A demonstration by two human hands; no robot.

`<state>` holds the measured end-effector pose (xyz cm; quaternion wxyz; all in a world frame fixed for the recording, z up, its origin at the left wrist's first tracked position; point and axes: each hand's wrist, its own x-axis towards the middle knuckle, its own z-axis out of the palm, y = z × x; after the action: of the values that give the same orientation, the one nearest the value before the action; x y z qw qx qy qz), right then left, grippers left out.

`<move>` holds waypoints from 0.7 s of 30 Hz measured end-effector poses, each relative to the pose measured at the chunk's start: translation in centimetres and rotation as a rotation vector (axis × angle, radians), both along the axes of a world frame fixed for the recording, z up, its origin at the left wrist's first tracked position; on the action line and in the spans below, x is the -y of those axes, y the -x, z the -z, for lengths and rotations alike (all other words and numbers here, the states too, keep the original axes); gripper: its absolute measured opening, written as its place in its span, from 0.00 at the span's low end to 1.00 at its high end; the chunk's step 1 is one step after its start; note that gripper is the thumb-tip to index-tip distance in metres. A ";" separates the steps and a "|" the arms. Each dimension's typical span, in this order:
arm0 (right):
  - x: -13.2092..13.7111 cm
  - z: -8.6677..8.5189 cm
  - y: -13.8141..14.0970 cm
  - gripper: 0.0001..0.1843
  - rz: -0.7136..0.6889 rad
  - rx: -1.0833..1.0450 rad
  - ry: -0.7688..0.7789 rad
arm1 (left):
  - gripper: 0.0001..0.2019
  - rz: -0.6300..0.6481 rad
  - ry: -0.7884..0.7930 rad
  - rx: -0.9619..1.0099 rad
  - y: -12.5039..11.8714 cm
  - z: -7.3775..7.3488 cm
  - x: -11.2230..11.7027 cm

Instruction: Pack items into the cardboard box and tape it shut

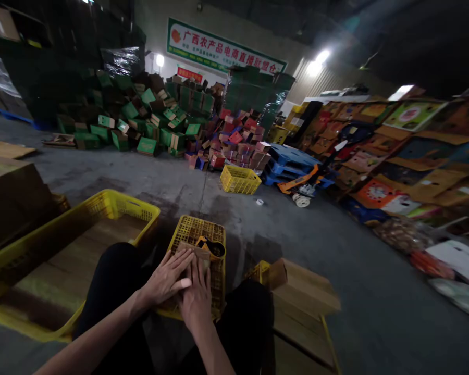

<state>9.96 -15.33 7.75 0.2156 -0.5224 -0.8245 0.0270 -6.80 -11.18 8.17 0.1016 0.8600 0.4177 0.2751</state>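
We see 2 bare hands laid flat on a small piece of brown cardboard [206,256], smooth and matt, with straight edges; it rests on top of a yellow plastic crate [197,225], whose surface is a rigid lattice of small openings, between our 2 dark-trousered knees. Our left hand [167,279] comes in slantwise from the left, palm down, fingers stretched forward and to the right, its thumb across the right hand [196,294]; the right reaches nearly straight ahead, back upward, fingers extended. Neither hand is clenched; both press or rest on the cardboard with spread-flat fingers rather than wrapping around it. Its far edge runs crosswise, sloping slightly toward us at the right; our hands hide much of it, so we cannot tell its long axis; the crate's long axis points away from us. Just beyond the fingers lies a yellow-and-black object [211,246], rounded in outline, on the same lattice.
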 end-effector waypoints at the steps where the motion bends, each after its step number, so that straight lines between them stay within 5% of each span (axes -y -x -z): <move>1: 0.0 -0.1 -0.4 0.46 -0.027 -0.001 -0.003 | 0.37 0.001 -0.015 -0.017 0.1 0.2 0.0; 7: 0.6 -0.4 -3.2 0.56 0.013 -0.058 -0.028 | 0.41 0.008 -0.049 -0.081 1.8 0.8 0.4; 13: 0.9 -0.5 -5.5 0.53 -0.021 -0.075 0.059 | 0.35 -0.073 -0.037 -0.091 3.9 1.7 0.9; 17: -1.1 -3.3 -6.0 0.36 -0.020 -0.174 0.187 | 0.33 -0.060 -0.110 -0.074 2.6 0.8 1.3; 21: -3.7 -7.0 -3.3 0.30 -0.157 -0.204 0.255 | 0.27 0.168 -0.104 -0.052 -1.4 1.5 3.0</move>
<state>13.27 -11.65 14.77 0.2272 -0.4740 -0.8266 0.2011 -5.42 -14.15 6.64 0.0686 0.9029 0.3319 0.2645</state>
